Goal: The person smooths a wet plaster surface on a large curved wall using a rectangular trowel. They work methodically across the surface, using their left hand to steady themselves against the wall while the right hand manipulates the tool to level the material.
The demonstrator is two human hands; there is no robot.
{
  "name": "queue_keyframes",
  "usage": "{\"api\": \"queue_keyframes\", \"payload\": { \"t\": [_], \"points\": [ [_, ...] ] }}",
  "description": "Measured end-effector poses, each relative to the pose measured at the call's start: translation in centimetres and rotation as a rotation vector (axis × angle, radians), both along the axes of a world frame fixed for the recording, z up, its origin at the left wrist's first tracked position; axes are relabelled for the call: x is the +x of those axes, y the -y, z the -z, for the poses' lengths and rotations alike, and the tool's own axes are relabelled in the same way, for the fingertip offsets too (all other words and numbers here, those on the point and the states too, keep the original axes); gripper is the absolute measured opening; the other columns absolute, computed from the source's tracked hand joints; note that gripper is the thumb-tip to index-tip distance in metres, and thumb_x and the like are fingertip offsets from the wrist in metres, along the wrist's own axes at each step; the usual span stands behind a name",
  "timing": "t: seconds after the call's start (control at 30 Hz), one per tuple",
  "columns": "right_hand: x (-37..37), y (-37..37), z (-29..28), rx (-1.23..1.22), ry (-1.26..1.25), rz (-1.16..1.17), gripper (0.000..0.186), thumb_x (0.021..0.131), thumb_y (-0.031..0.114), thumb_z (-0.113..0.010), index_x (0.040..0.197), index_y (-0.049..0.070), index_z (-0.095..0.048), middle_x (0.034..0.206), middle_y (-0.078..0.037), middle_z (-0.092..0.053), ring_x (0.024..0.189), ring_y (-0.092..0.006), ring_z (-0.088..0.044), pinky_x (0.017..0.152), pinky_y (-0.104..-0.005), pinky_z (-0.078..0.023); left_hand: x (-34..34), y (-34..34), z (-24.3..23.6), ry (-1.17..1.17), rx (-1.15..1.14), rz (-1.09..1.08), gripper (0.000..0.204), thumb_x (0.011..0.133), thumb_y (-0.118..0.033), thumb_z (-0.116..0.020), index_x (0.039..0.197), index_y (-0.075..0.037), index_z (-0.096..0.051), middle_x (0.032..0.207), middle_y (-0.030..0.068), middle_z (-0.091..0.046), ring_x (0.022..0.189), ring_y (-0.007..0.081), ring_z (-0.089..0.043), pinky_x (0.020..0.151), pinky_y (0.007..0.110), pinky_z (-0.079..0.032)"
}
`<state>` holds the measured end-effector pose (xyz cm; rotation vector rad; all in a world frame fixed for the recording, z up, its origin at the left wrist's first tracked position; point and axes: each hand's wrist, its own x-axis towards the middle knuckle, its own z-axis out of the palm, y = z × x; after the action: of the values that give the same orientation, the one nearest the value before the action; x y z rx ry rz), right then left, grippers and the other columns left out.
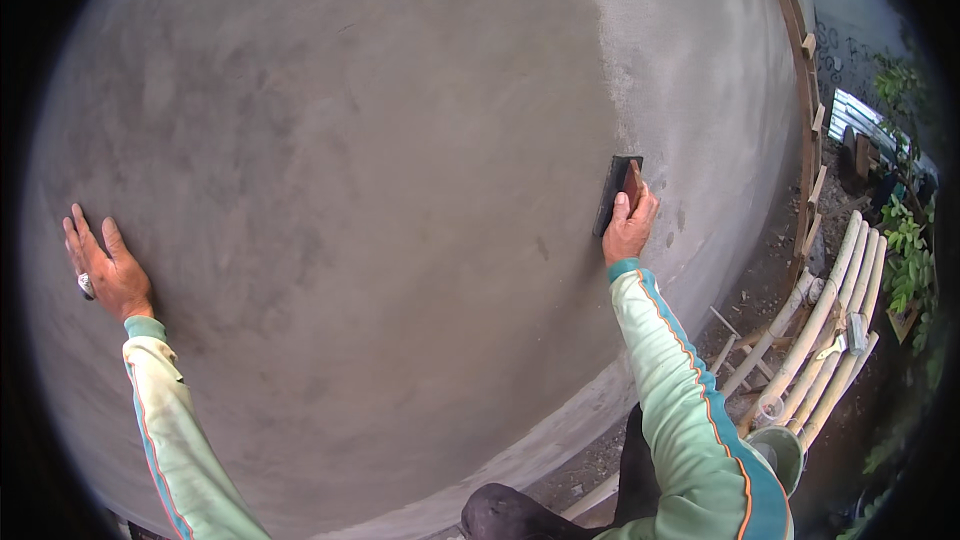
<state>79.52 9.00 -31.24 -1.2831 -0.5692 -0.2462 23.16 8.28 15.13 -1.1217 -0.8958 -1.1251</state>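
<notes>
A broad grey plastered wall (400,140) fills most of the view, darker over the left and middle and paler toward the right. My right hand (630,225) grips the brown handle of a plastering float (612,198). The float's dark, narrow plate is tilted upright against the wall, close to where dark plaster meets pale. Far to the left, my left hand (112,270) rests on the wall with its fingers stretched upward, holding nothing. A ring shows on one of its fingers.
To the right is a bench of bamboo poles (825,320), with a brush (830,348) and a clear cup (770,407) on it. A bucket (780,452) stands at its near end. A wooden ladder (803,90) leans beyond, near leafy plants (905,250) and corrugated sheet (865,120).
</notes>
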Motion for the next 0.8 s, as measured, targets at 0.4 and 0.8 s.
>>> {"api": "queue_keyframes", "payload": {
  "t": [0.4,0.8],
  "points": [
    [2.4,-0.7,-15.0,0.132,0.361,0.037,0.045,0.099,0.017,-0.068,0.139,0.002,-0.055,0.124,-0.018,-0.058,0.115,-0.0388,-0.059,0.093,-0.0487,-0.052,0.2,0.1,0.0,0.010,0.005,-0.022,0.060,0.109,-0.053,-0.044,0.162,-0.024,-0.042,0.170,0.0080,-0.036,0.155,0.0362,-0.033,0.127,0.050,-0.026],
    [4.5,-2.2,-24.0,0.276,0.597,0.147,0.036,0.096,0.017,-0.071,0.129,0.005,-0.061,0.118,-0.013,-0.062,0.107,-0.0364,-0.063,0.087,-0.0478,-0.056,0.4,0.1,0.2,0.002,0.013,-0.022,0.060,0.109,-0.052,-0.044,0.162,-0.024,-0.042,0.170,0.0090,-0.036,0.156,0.0365,-0.032,0.127,0.050,-0.026]
  ]
}}
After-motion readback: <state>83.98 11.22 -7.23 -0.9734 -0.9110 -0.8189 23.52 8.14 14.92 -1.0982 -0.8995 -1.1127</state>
